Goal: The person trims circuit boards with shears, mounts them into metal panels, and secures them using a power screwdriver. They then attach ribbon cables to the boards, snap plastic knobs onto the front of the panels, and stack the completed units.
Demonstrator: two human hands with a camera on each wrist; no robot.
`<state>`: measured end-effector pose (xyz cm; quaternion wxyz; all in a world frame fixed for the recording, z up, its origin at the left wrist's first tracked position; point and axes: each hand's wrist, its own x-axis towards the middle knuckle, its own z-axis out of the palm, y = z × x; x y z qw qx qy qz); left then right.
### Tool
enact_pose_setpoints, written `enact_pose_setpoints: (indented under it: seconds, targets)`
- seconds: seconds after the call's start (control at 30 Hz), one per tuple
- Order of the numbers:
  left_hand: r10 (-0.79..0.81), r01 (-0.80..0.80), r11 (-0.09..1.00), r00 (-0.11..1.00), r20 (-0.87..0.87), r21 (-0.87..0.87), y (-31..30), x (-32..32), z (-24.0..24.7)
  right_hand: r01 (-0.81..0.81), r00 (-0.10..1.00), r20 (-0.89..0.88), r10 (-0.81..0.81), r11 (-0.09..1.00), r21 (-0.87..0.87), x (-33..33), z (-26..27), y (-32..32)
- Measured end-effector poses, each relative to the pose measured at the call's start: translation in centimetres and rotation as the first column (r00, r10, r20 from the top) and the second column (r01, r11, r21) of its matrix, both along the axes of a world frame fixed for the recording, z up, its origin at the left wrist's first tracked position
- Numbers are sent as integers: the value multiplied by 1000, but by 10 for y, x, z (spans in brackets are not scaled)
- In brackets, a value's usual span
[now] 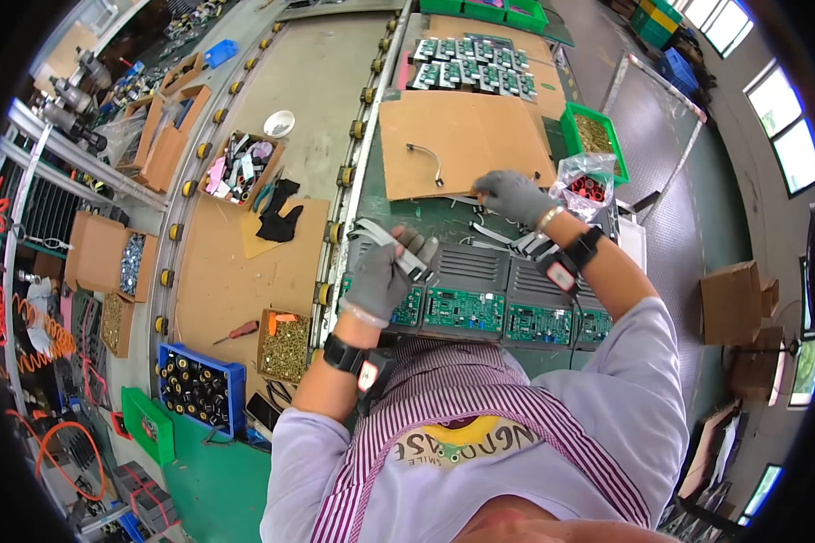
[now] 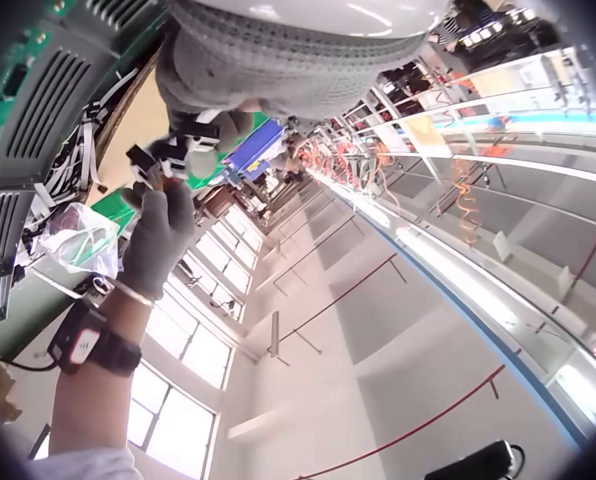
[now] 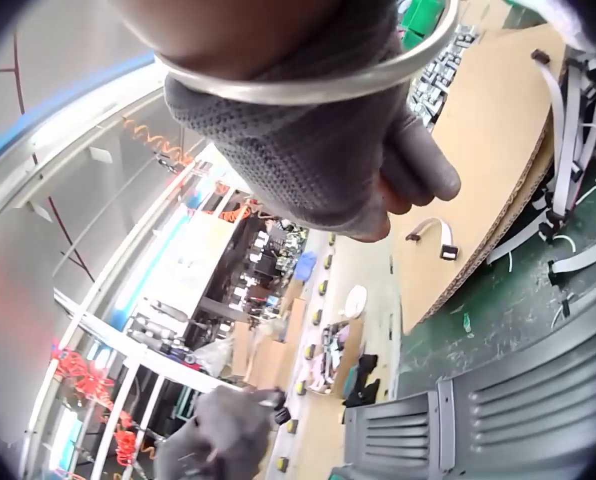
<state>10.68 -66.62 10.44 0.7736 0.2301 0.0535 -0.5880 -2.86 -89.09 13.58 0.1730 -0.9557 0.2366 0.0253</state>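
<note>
In the head view my left hand [image 1: 378,281], in a grey glove, grips a small bunch of grey ribbon cables [image 1: 411,265] above the dark housings. Black connectors [image 2: 205,130] stick out beside its fingers in the left wrist view. My right hand [image 1: 516,197], gloved too, hovers over the near edge of a cardboard sheet [image 1: 471,136]. Its fingers bend loosely, and nothing shows between them in the right wrist view. One short ribbon cable [image 1: 439,167] with black ends lies on the cardboard, left of that hand. More ribbon cables [image 1: 493,237] lie loose between the cardboard and the housings.
Grey ribbed housings with green circuit boards [image 1: 464,309] line the near bench edge. Rows of boards [image 1: 471,65] stand beyond the cardboard. A clear bag [image 1: 586,181] and a green bin [image 1: 597,136] are at the right. A roller conveyor [image 1: 340,176] runs along the left.
</note>
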Motion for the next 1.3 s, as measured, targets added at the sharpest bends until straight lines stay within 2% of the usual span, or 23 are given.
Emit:
enact_pose_setpoints:
  seconds: [0.1,0.17,0.23,0.27,0.33,0.4,0.43,0.47,0.5,0.53,0.6,0.63,0.67,0.73,0.77,0.87,0.97,1.07,1.2,1.3]
  targets:
    - [45,-48,999,981,191,10,37,10,9,-31,999,-28,29,997,-70,47,-42,-18]
    - [69,-81,995,983,171,63,61,18,10,-58,997,-51,50,984,-167,78,-68,-20]
    - [125,-150,978,978,169,145,82,25,0,-111,981,-184,62,956,-270,100,-106,-34]
    - [148,-163,978,982,116,128,92,27,-4,-146,966,-250,66,938,-314,105,-122,-34]
    - [193,-194,977,981,17,85,110,32,-11,-205,939,-336,75,905,-371,109,-115,-25]
    - [215,-218,974,975,50,56,120,35,-12,-148,965,-252,66,935,-323,109,-112,-30]
    - [213,-218,974,974,70,66,123,36,-13,-13,996,-87,5,996,-85,111,-98,-19]
    - [201,-208,975,976,87,73,126,36,-14,100,992,53,-111,979,176,106,-77,-7]
    - [203,-208,977,975,95,51,128,37,-15,178,950,158,-268,885,431,98,-58,3]
    - [208,-214,975,974,92,66,130,37,-16,165,909,212,-360,775,610,90,-41,17]
    - [204,-212,973,975,87,93,137,42,-18,60,782,258,-567,481,874,75,-19,58]
    - [168,-167,984,986,18,-67,140,49,-37,55,805,258,-535,500,865,68,-18,77]
    - [178,-178,984,983,43,-5,145,53,-41,49,825,256,-503,516,855,63,-17,97]
    - [191,-202,973,976,104,115,150,60,-46,31,817,254,-518,479,877,60,-27,140]
    - [191,-233,947,962,194,221,151,59,-38,61,828,256,-499,533,844,61,-40,154]
    - [200,-269,923,946,255,275,153,61,-33,192,815,271,-512,680,708,76,-58,196]
    - [151,-219,941,954,260,257,157,66,-42,272,897,187,-400,835,477,93,-75,207]
    - [108,-184,942,958,267,280,159,68,-39,294,941,59,-334,890,349,100,-76,213]
    - [116,-191,941,958,263,280,162,72,-34,195,921,318,-224,973,123,96,-96,217]
    - [156,-205,961,955,251,184,165,73,-39,293,900,260,-349,928,232,98,-92,222]
